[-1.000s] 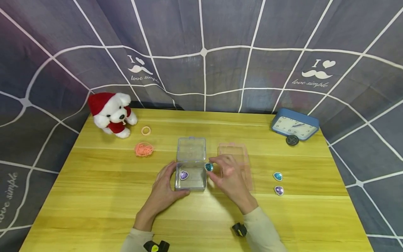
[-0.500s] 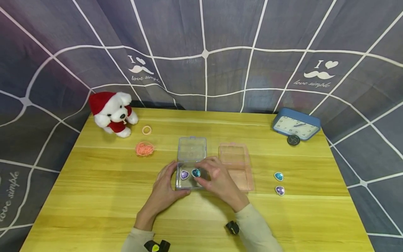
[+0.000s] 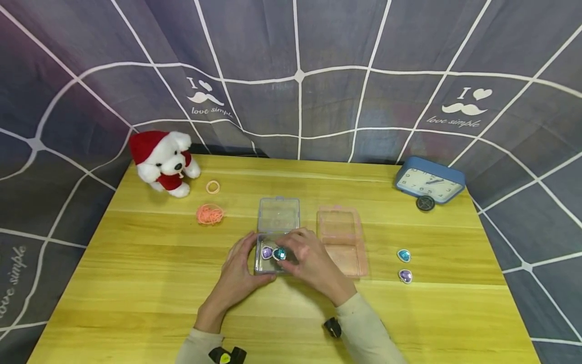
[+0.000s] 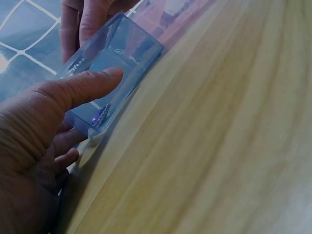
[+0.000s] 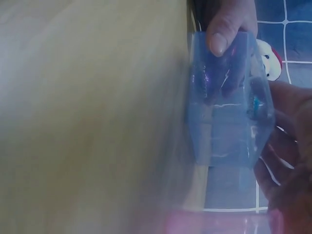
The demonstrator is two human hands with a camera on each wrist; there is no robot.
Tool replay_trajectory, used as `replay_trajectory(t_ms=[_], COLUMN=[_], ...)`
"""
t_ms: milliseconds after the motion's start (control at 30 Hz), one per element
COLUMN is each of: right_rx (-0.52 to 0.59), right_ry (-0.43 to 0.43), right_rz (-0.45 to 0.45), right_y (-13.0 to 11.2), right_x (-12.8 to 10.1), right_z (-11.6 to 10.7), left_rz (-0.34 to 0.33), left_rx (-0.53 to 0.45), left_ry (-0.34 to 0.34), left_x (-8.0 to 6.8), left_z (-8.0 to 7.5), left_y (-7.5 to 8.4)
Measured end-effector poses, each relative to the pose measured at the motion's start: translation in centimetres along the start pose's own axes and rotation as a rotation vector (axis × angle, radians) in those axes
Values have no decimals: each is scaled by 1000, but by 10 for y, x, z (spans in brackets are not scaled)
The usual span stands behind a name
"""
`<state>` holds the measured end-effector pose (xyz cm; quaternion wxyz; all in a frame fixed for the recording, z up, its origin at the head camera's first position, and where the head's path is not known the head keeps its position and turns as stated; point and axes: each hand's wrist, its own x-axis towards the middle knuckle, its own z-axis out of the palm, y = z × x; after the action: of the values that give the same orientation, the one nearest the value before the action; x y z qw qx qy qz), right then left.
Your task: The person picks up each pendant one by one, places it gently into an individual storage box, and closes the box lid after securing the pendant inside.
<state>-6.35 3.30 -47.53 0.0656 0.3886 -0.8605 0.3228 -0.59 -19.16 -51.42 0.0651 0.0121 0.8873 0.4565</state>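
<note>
- Two hands meet at a clear box in the middle of the wooden table.
- The left hand grips the box's near left corner, thumb along its side.
- The right hand pinches a blue gem inside the box, touching a purple gem.
- A pink box sits just right of it.
- Two spare gems lie well apart, further right.

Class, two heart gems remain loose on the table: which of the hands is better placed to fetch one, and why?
Probably the right hand: the loose gems lie on its side, while the left hand steadies the clear box.
</note>
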Motion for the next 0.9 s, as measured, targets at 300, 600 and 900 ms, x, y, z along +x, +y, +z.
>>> replay_trajectory(t_ms=[300,600,900], right_rx=[-44,-60,-72], right_ry=[-69,-133,-159], right_rz=[18,36,47], right_y=[0,-1,-1], right_x=[3,6,8], right_z=[-3,-6,-9], left_rz=[14,19,18], left_rx=[13,10,12], left_ry=[9,10,9], left_x=[0,0,1], left_z=[0,0,0], left_y=[0,0,-1])
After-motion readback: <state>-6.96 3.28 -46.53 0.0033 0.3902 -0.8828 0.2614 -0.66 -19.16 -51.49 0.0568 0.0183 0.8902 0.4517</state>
